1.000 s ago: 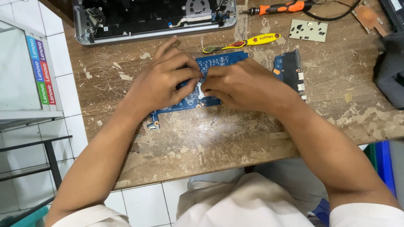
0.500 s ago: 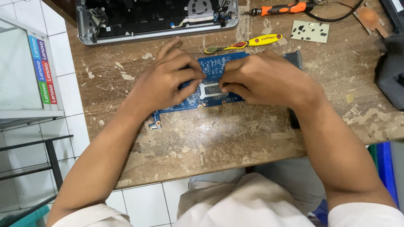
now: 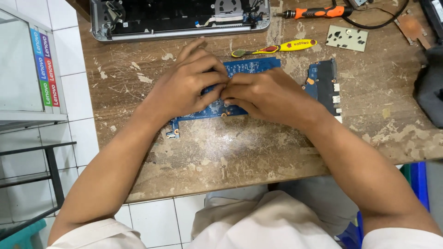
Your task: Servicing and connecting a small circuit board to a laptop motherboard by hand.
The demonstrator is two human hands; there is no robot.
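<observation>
Both hands have closed together over the blue circuit board (image 3: 249,67): left hand (image 3: 187,87) and right hand (image 3: 272,94) pinch something hidden there, fingertips touching, on the counter (image 3: 230,152).

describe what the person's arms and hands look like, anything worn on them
Both hands, the left hand and the right hand, are bare: no gloves, rings or watch show. The forearms are bare as well. Short, pale cream sleeves cover only the upper arms at the bottom edge of the view, matching the light garment over the person's body.
</observation>
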